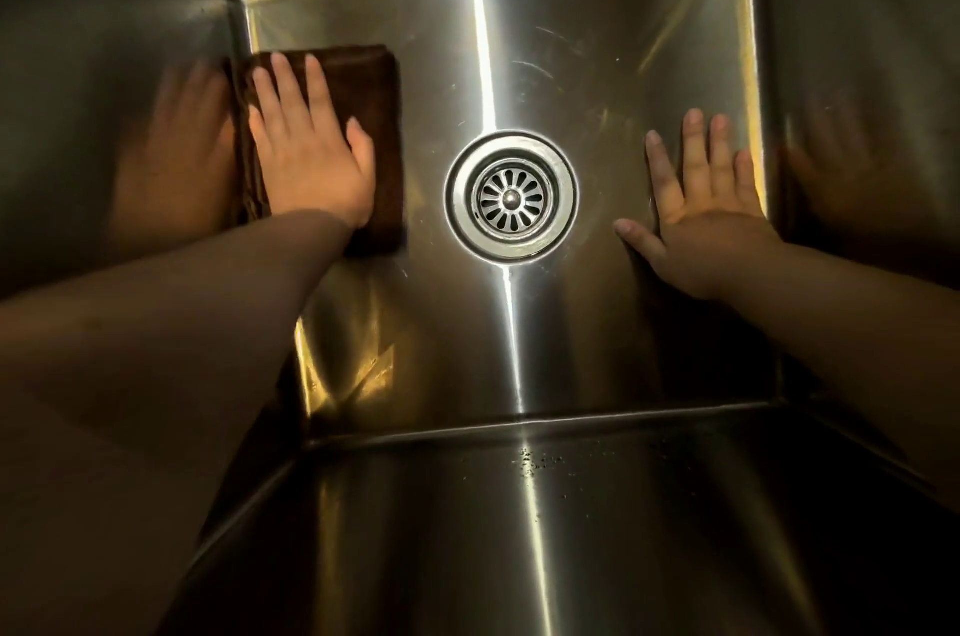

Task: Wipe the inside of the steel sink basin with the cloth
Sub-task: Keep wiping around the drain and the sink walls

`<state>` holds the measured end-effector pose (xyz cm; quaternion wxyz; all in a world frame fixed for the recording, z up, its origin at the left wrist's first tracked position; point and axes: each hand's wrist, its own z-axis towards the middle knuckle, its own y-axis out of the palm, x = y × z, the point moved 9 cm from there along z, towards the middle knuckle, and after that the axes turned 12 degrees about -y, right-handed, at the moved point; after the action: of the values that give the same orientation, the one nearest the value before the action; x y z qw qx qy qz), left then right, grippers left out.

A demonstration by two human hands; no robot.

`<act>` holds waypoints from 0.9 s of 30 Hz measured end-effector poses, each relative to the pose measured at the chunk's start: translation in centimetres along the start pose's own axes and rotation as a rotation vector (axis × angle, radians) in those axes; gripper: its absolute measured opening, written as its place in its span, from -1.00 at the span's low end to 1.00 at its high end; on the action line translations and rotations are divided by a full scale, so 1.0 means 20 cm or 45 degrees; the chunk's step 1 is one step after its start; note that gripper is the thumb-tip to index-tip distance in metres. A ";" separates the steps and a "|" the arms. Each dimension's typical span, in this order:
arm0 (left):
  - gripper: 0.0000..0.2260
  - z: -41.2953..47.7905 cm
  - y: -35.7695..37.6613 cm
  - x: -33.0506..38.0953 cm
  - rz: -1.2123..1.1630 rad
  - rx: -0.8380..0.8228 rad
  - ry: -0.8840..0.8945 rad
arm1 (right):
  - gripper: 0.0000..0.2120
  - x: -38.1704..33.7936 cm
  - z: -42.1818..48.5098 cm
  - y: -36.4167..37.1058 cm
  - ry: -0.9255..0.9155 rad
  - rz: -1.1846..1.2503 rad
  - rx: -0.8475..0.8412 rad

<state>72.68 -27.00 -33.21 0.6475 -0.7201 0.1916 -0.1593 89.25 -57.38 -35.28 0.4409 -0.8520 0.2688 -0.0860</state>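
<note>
I look straight down into the steel sink basin [519, 64]. A folded dark brown cloth [382, 116] lies flat on the basin floor against the left wall. My left hand [306, 152] presses on it with straight, spread fingers. My right hand [711, 214] rests flat on the bare steel floor near the right wall, fingers straight and spread, holding nothing. Both hands are mirrored faintly in the side walls.
A round drain strainer [511, 198] sits in the middle of the floor between my hands. Small water drops [535, 461] dot the near wall. Steel walls close in on all sides.
</note>
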 end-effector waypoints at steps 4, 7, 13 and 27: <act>-0.40 0.20 0.00 0.08 0.000 0.022 0.053 | -0.20 0.01 -0.01 0.00 0.004 -0.020 0.033; -0.39 0.19 0.01 0.09 0.042 0.020 0.095 | -0.20 0.00 0.00 0.00 0.002 -0.025 0.049; -0.38 0.05 0.00 0.26 0.050 -0.034 0.295 | -0.20 0.00 -0.01 0.00 0.010 -0.023 0.021; -0.44 0.11 -0.04 0.67 -0.269 -0.161 0.144 | -0.24 0.01 0.00 0.01 -0.013 -0.012 0.018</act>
<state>85.53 -31.54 -32.92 0.5687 -0.7655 0.1604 -0.2547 89.30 -57.57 -35.33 0.4477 -0.8506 0.2620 -0.0857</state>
